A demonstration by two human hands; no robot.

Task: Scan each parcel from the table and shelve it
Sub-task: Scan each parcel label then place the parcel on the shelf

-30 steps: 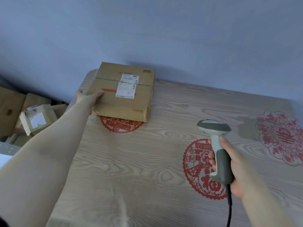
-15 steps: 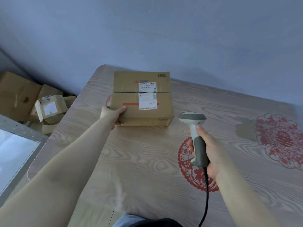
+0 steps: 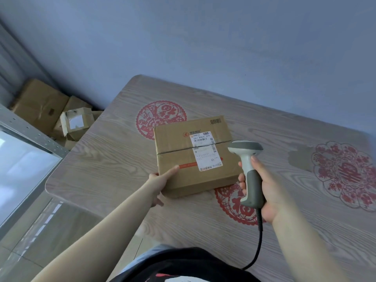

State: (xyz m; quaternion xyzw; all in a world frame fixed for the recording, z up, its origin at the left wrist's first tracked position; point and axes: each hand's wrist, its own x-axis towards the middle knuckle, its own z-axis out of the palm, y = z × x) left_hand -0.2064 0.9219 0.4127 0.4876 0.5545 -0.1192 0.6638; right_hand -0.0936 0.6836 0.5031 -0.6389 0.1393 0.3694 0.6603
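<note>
A flat brown cardboard parcel (image 3: 183, 155) with a white shipping label (image 3: 206, 152) on top lies on the wood-grain table (image 3: 101, 165). My left hand (image 3: 161, 180) grips the parcel's near left corner, thumb on top and fingers under the edge. My right hand (image 3: 262, 186) grips the handle of a grey and white barcode scanner (image 3: 249, 171). The scanner head hovers just right of the label, beside the parcel's right edge. Its black cable trails down toward my body.
Red paper-cut decorations (image 3: 160, 117) mark the table, one behind the parcel, one under the scanner, one at the far right. Several cardboard boxes (image 3: 50, 110) are piled on the floor to the left. A metal shelf frame (image 3: 30, 137) runs along the left edge. A blue wall stands behind.
My left hand has pulled the parcel from the table's far left corner toward me and to the right. The scanner has come up close beside the parcel's label.
</note>
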